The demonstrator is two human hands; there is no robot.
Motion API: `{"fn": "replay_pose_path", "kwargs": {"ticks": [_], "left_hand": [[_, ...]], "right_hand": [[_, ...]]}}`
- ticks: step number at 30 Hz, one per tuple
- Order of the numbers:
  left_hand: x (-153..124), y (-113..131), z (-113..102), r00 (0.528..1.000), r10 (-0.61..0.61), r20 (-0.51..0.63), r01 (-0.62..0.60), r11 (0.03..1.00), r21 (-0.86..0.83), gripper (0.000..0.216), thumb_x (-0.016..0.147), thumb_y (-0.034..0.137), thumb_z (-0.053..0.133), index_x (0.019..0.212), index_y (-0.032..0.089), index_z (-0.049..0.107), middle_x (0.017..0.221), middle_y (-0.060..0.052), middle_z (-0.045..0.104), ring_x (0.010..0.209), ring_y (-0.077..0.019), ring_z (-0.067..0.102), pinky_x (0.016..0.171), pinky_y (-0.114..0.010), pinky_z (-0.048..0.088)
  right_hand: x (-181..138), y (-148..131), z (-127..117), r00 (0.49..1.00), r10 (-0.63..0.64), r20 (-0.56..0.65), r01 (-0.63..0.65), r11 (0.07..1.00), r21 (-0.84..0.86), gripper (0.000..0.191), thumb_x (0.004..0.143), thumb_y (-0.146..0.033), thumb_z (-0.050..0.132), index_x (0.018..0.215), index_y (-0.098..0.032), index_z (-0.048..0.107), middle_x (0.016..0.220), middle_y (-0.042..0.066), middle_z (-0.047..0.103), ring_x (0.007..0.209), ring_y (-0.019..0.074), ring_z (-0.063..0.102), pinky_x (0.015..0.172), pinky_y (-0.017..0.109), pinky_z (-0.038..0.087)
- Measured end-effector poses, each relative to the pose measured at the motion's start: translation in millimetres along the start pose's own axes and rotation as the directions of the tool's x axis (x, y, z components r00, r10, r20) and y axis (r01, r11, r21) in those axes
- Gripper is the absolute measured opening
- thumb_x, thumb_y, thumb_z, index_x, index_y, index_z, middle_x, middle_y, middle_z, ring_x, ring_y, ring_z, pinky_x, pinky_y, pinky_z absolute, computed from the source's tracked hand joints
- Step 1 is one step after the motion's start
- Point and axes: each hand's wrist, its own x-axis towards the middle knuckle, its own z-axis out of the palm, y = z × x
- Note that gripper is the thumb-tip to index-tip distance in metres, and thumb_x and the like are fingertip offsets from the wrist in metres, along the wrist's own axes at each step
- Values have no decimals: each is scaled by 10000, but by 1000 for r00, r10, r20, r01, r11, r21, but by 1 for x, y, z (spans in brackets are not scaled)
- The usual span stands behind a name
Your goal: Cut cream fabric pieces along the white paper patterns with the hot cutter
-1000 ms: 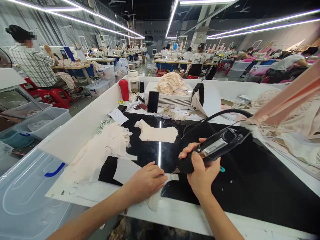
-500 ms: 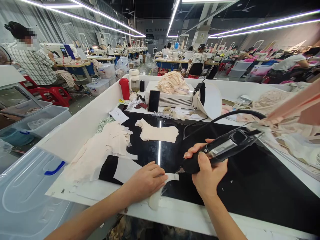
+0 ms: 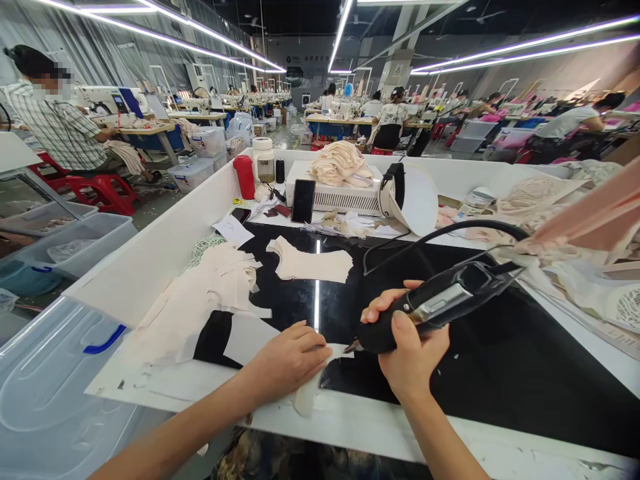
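My left hand (image 3: 286, 363) lies flat, fingers stretched out, pressing a pale fabric piece (image 3: 305, 398) against the table's front edge. One narrow end of that piece sticks out to the right of my fingertips. In my right hand (image 3: 415, 357) is a black corded handheld power tool (image 3: 440, 300), its thumb and fingers wrapped round the body. The tool's pointed metal tip meets the protruding fabric end; whether it has gone in cannot be made out. Farther back lies a stack of cut pale fabric (image 3: 313, 262). A larger heap of pale pieces (image 3: 200, 293) spreads to the left.
A white box (image 3: 340, 193) at the back carries folded fabric (image 3: 344, 163). Beside it stand a phone (image 3: 303, 201), a red cup (image 3: 245, 177) and a face shield (image 3: 410, 200). The tool's cable (image 3: 465, 227) arches rightward. Low white walls (image 3: 150, 247) border the table.
The tool's tip has moved slightly left and down onto the protruding fabric end. My left hand stays on the fabric. The whole view has shifted a little.
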Motion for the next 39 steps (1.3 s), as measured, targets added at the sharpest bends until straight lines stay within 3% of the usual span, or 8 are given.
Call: {"fn": "replay_pose_path", "kwargs": {"ticks": [10,18,31,39], "left_hand": [[-1,-1,1,1000,-10,22,10,1000,-8,185,1090,197,518,1193,158,667,1061,-61,701,1016,-184,668,1086,-420,523],[-1,0,-1,1000,-8,17,8,1000,0,184,1092,195,511,1185,162,666,1071,-64,701,1018,-184,667,1072,-417,533],[-1,1,-1,1000,-1,2,1,1000,9,201,1096,188,494,1234,138,631,1084,-82,700,1038,-201,678,1067,-431,552],[-18,18,3,973,-212,96,211,977,27,390,1005,49,558,1388,111,520,1233,-136,652,1131,-250,650,952,-389,624]], "right_hand": [[-10,6,-1,998,34,57,-32,999,-34,351,904,-298,768,1194,-271,573,833,-42,662,635,141,642,625,322,552],[-3,-1,-4,1000,-6,3,6,1000,-24,350,870,-301,786,1163,-258,598,805,-38,668,609,142,638,608,327,573],[-5,1,-8,1000,0,10,0,998,-59,327,905,-257,769,1180,-271,592,837,-39,678,633,136,652,634,320,574],[-17,-8,-7,999,-6,-53,-2,988,-152,368,870,-226,786,1175,-262,583,836,-36,692,637,144,672,646,327,584]]}}
